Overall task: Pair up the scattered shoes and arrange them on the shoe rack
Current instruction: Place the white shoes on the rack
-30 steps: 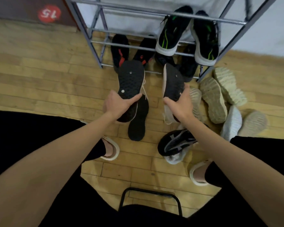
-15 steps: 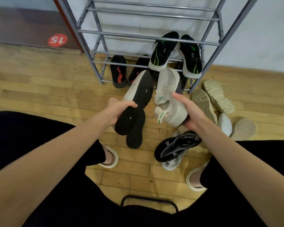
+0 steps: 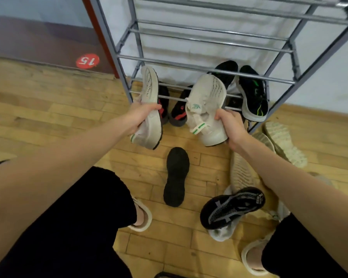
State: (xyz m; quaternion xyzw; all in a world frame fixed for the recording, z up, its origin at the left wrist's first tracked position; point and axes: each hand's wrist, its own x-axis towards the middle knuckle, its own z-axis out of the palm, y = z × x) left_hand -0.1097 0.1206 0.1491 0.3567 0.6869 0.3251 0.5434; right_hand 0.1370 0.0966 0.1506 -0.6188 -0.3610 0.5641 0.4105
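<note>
- Two white sneakers, one (image 3: 149, 109) left of centre, one (image 3: 206, 111) at centre, are held up in front of the shoe rack (image 3: 209, 67).
- Left hand (image 3: 139, 115) and right hand (image 3: 229, 125) each grip one.
- A black-green pair (image 3: 253, 93) sits on a lower rung; a red-black pair (image 3: 177, 111), partly hidden, probably sits lowest.
- Black sole (image 3: 176, 177) and beige shoes (image 3: 283, 143) lie on the wooden floor (image 3: 48, 109).

We count two white sneakers (image 3: 151, 109) (image 3: 206, 109) in our hands; four black shoes (image 3: 253, 93) on the rack beyond them; one black sole (image 3: 176, 177) below them.
</note>
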